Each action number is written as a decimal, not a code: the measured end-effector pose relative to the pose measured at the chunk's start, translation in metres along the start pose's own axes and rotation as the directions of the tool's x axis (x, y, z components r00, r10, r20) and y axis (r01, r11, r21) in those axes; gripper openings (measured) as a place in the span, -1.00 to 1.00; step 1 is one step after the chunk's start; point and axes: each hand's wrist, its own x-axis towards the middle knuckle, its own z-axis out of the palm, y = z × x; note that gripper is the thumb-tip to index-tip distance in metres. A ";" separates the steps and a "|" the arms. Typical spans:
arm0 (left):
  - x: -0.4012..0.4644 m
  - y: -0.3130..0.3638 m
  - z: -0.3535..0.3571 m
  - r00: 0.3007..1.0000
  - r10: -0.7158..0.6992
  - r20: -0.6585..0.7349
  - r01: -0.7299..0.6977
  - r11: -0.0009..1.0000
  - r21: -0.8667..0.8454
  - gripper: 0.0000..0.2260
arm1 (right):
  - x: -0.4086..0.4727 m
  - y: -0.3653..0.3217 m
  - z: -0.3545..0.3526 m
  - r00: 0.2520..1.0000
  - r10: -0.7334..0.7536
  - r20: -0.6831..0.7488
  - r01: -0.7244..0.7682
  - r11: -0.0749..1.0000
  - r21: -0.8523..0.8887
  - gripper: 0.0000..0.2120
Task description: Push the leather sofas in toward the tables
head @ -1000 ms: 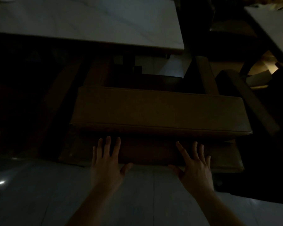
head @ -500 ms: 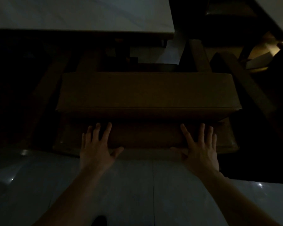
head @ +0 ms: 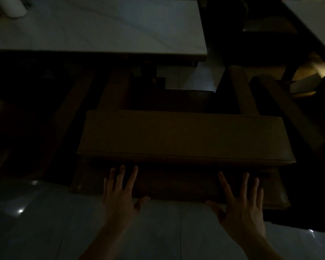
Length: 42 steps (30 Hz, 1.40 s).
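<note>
In dim light a brown leather sofa stands below me, seen from behind, its padded back top facing up. Beyond it a white marble table spans the upper left, its near edge over the sofa's seat area. My left hand lies flat with fingers spread against the sofa's lower back panel, left of centre. Pressed flat the same way, my right hand is on the panel's right part. Neither hand holds anything.
A second white table shows at the upper right with a dark chair beside it. Another brown seat's arm stands right of the sofa. A white cylinder stands on the table's far left. Glossy tiled floor lies under me.
The view has tilted up a little, so the table shows more and the sofa sits lower in frame. Both hands stay flat on the sofa's back panel.
</note>
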 end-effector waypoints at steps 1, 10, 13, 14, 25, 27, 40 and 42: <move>0.001 -0.001 0.001 1.000 -0.002 0.006 0.002 1.000 0.004 -0.18 | 0.001 -0.001 -0.001 1.000 0.002 0.010 -0.002 1.000 -0.002 -0.13; 0.036 0.006 0.000 0.999 0.030 -0.045 -0.029 0.999 0.025 -0.18 | 0.040 0.002 -0.014 0.998 -0.018 0.054 0.019 1.000 -0.021 -0.15; 0.048 0.011 -0.004 0.999 0.023 -0.031 -0.023 1.000 0.014 -0.16 | 0.055 0.004 -0.022 0.998 -0.040 0.055 0.043 0.998 -0.052 -0.17; 0.050 0.012 -0.005 1.000 0.020 -0.011 -0.020 1.000 0.011 -0.16 | 0.056 0.004 -0.023 0.998 -0.040 0.051 0.043 0.997 -0.057 -0.16; 0.055 0.004 -0.034 0.976 0.068 0.208 -0.061 0.997 -0.039 -0.14 | 0.048 -0.015 -0.062 0.963 0.058 0.263 -0.056 0.998 -0.017 -0.17; 0.048 0.005 -0.047 0.973 0.084 0.217 -0.074 0.996 -0.054 -0.15 | 0.035 -0.026 -0.075 0.965 0.054 0.258 -0.064 0.997 0.031 -0.19; 0.018 0.132 -0.158 0.871 0.317 0.375 -0.293 0.949 -0.121 -0.19 | -0.049 0.029 -0.193 0.978 0.134 0.160 -0.160 0.974 0.160 -0.19; 0.010 0.169 -0.173 0.863 0.355 0.360 -0.336 0.935 -0.116 -0.19 | -0.063 0.062 -0.206 0.980 0.168 0.103 -0.184 0.967 0.178 -0.22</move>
